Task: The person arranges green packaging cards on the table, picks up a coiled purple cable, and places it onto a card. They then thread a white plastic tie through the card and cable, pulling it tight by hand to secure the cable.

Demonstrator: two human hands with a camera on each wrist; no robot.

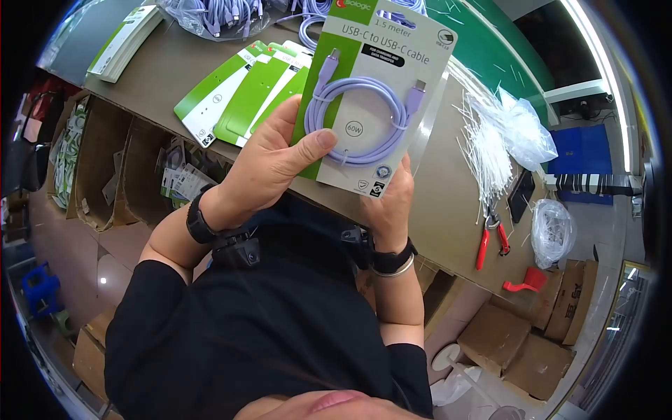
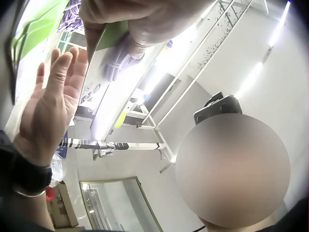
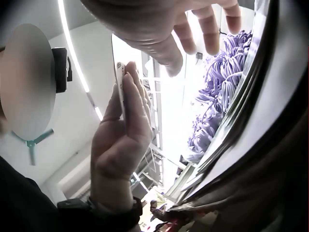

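1. The left hand [image 1: 269, 164] grips the cable pack [image 1: 374, 98] by its 9 o'clock edge. The thumb is curled across the front and the fingers are folded behind.
2. The right hand [image 1: 388, 203] is at the pack's 5 o'clock corner. In the left wrist view its fingers [image 2: 63, 72] are straight, with the palm laid flat against the back of the card.
3. The pack is held up above the surface [image 1: 448, 203], at 12 o'clock from the person's chest, with its printed face towards the head camera. A coiled purple cable [image 1: 357, 82] is fixed to the front.
4. A fan of green-and-white cards [image 1: 245, 91] lies on the surface at 9 o'clock from the pack.
5. A bag of purple cables [image 1: 217, 14] lies at 11 o'clock from the pack.
6. White ties [image 1: 483, 147] and a clear bag [image 1: 525, 129] lie at 3 o'clock from the pack.
7. Red-handled cutters [image 1: 492, 238] lie at 4 o'clock from the pack, just beside the ties.
8. Cardboard boxes [image 1: 518, 350] stand on the floor at 5 o'clock.
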